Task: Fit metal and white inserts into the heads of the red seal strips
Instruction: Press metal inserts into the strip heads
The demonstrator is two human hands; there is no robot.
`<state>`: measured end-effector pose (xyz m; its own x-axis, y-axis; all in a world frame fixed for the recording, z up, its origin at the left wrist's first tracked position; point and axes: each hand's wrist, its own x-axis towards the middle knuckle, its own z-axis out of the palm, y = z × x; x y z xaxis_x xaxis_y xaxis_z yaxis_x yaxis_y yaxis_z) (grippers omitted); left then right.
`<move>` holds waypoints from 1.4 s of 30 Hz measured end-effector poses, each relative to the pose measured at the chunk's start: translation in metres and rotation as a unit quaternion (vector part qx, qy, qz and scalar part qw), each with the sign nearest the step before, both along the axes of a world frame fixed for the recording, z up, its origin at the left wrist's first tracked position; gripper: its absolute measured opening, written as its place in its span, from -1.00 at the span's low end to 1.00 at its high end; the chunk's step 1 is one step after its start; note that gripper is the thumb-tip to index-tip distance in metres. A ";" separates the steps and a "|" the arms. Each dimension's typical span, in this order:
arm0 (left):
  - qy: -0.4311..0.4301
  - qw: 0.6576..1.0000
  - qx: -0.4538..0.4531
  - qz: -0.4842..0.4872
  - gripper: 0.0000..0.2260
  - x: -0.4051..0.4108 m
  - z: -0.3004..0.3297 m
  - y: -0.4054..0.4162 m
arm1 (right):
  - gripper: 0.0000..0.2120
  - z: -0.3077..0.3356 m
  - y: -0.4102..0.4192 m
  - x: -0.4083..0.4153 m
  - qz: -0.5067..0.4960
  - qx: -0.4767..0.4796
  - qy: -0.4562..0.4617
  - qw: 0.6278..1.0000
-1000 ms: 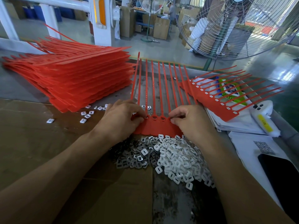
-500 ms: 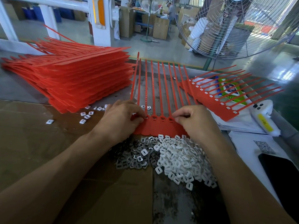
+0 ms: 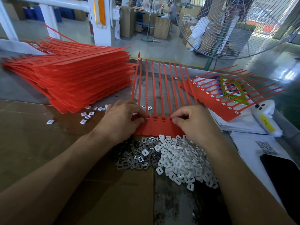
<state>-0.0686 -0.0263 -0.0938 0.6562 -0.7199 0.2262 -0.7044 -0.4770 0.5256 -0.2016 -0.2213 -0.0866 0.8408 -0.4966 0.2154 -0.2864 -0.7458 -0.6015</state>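
A red sheet of joined seal strips [image 3: 159, 127] lies flat in front of me, tails pointing away. My left hand [image 3: 121, 120] rests on its left end, fingertips pinching a small insert at a strip head. My right hand [image 3: 193, 121] sits on the right end, its thumb and forefinger pinched at another head; what they hold is hidden. Three heads between my hands show metal inserts. Just below lie a pile of metal inserts [image 3: 133, 157] and a pile of white inserts [image 3: 181, 159].
A tall stack of red strip sheets [image 3: 73, 77] fills the left. A sheet fitted with white inserts [image 3: 227, 98] lies at right on papers. Loose white inserts [image 3: 87, 116] are scattered by the stack. A white device [image 3: 266, 117], a dark phone [image 3: 282, 172] and a large fan [image 3: 240, 26] are at right.
My right hand has shifted slightly right along the row of heads. My left hand stays at the left end.
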 end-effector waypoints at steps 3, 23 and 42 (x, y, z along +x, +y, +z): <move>-0.002 1.000 -0.002 0.001 -0.87 0.000 0.000 0.000 | -0.90 0.007 0.011 -0.001 0.069 0.012 -0.015 0.997; -0.011 1.000 -0.012 0.003 -0.89 0.000 -0.002 -0.002 | -0.94 0.005 0.064 0.008 0.272 -0.034 0.070 0.959; -0.009 1.000 -0.013 -0.001 -0.87 0.002 -0.004 -0.001 | -0.87 0.004 0.014 -0.002 0.001 0.126 -0.078 0.989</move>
